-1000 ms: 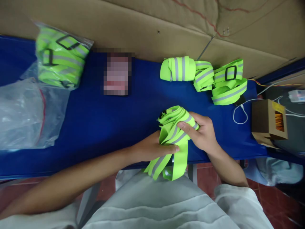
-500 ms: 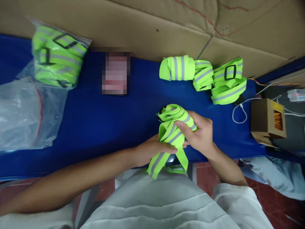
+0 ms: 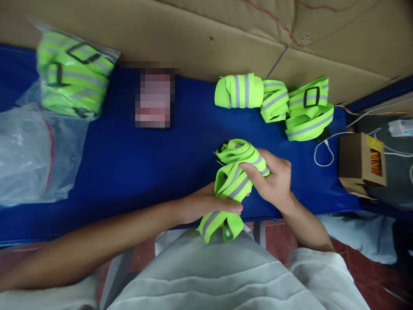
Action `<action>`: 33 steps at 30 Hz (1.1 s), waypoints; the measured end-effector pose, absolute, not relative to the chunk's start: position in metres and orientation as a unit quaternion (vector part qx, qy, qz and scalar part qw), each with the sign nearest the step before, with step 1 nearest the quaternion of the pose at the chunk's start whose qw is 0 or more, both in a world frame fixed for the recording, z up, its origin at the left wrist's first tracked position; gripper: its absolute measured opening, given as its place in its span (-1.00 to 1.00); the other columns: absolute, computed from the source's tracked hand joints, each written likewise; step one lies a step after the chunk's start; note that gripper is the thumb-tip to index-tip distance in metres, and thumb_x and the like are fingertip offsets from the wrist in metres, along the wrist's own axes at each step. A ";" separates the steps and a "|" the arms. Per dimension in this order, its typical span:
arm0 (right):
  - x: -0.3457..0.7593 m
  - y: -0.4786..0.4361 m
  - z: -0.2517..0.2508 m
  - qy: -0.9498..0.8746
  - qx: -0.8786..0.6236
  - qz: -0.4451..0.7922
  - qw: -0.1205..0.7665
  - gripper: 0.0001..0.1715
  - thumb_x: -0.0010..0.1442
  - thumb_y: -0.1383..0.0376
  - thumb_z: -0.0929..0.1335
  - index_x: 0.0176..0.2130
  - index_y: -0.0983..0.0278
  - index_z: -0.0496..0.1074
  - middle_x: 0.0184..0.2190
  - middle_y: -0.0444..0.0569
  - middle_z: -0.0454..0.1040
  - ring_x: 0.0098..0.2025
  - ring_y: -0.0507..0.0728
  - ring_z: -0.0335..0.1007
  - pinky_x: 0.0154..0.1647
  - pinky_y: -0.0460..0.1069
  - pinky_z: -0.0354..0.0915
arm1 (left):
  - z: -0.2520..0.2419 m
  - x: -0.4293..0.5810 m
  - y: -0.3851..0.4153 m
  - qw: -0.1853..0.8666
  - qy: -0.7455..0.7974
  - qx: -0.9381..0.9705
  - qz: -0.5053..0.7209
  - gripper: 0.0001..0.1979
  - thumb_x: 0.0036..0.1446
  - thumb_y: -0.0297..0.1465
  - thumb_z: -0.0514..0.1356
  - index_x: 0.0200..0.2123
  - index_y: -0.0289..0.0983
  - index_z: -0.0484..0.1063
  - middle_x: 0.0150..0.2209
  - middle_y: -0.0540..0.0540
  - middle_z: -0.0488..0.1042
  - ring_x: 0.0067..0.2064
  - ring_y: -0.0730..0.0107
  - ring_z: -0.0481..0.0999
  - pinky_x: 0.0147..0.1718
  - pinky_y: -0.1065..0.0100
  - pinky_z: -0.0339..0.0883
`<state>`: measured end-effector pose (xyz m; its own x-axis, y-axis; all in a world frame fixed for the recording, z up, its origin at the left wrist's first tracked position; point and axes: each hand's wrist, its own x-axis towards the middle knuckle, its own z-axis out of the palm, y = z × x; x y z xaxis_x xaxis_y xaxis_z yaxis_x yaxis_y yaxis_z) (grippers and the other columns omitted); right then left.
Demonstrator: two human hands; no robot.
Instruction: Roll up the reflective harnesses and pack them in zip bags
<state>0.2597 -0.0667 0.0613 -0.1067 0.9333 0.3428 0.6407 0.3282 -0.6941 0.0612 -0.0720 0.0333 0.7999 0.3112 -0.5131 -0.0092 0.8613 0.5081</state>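
Between my hands, above the front edge of the blue table, is a bundle of neon yellow-green reflective strap [image 3: 240, 161] with grey stripes. My right hand [image 3: 272, 176] is closed round the right side of the rolled part, thumb on top. Lower down, my left hand [image 3: 209, 204] grips the strap with its thumb across it; its other fingers are mostly hidden underneath. A loose length of strap hangs below my left thumb, in front of my shirt. A dark piece shows at the roll's upper left end.
Along the back lie several folded reflective straps [image 3: 240, 91], one with a black buckle [image 3: 311, 97]. At left are a clear bag of straps [image 3: 77, 82] and clear plastic bags [image 3: 26, 159]. A pixelated box-like item [image 3: 153, 101], a white cable [image 3: 324, 165] and a cardboard box [image 3: 358, 161] are also there.
The hanging strap end has drawn up and left, bunching below my left thumb. Both hands keep hold, the bundle shifting slightly right.
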 end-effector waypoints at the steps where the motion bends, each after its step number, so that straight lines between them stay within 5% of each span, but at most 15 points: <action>1: 0.260 -0.066 0.063 -0.711 -0.554 0.197 0.386 -0.78 0.28 0.13 0.47 -0.13 0.20 0.59 -0.35 -0.09 0.65 -0.42 0.09 0.53 -0.35 -0.02 0.44 | 0.035 0.060 -0.071 0.902 0.319 0.275 0.093 -0.44 -0.10 -0.22 0.53 -0.05 -0.29 0.50 -0.27 -0.10 0.55 -0.21 0.20 0.57 -0.20 0.24 0.46; 8: 0.264 -0.064 0.073 -0.640 -0.565 0.358 0.378 -0.69 0.27 0.04 0.47 -0.27 0.23 0.59 -0.50 -0.13 0.54 -0.50 0.05 0.41 -0.51 -0.07 0.33 | 0.047 0.052 -0.055 0.841 0.258 0.465 0.101 -0.62 0.06 -0.27 0.43 -0.05 -0.22 0.57 -0.06 -0.09 0.61 0.08 0.12 0.53 0.09 0.19 0.39; 16: 0.269 -0.057 0.062 -0.445 -0.501 0.652 0.355 -0.66 0.22 0.03 0.51 -0.25 0.27 0.64 -0.38 -0.04 0.67 -0.41 0.14 0.61 -0.41 -0.04 0.50 | 0.041 0.047 -0.039 0.854 0.169 0.492 0.021 -0.70 0.30 -0.22 0.27 -0.04 -0.31 0.58 -0.22 -0.16 0.63 -0.41 0.42 0.55 -0.36 0.39 0.43; 23: 0.267 -0.048 0.061 -0.337 -0.493 0.717 0.360 -0.53 0.09 -0.04 0.57 -0.22 0.30 0.66 -0.30 0.05 0.70 -0.28 0.24 0.69 -0.23 0.04 0.58 | 0.044 0.047 -0.041 0.850 0.214 0.480 0.036 -0.69 0.31 -0.26 0.26 -0.02 -0.36 0.57 -0.07 -0.24 0.65 -0.35 0.34 0.65 -0.30 0.37 0.48; 27: 0.268 -0.047 0.061 -0.317 -0.500 0.717 0.369 -0.43 0.03 -0.10 0.58 -0.18 0.29 0.66 -0.25 0.05 0.71 -0.15 0.29 0.69 -0.10 0.08 0.57 | 0.035 0.047 -0.041 0.826 0.192 0.523 0.081 -0.65 0.36 -0.20 0.20 -0.19 -0.40 0.59 -0.21 -0.18 0.65 -0.41 0.42 0.59 -0.36 0.43 0.46; 33: 0.264 -0.046 0.045 -0.287 -0.448 0.808 0.251 -0.33 -0.01 -0.17 0.57 -0.23 0.36 0.65 -0.39 0.07 0.68 -0.38 0.20 0.65 -0.26 0.02 0.55 | 0.041 0.047 -0.045 0.786 0.204 0.580 0.068 -0.73 0.33 -0.25 0.21 -0.25 -0.35 0.56 -0.37 -0.07 0.58 -0.39 0.43 0.53 -0.38 0.46 0.41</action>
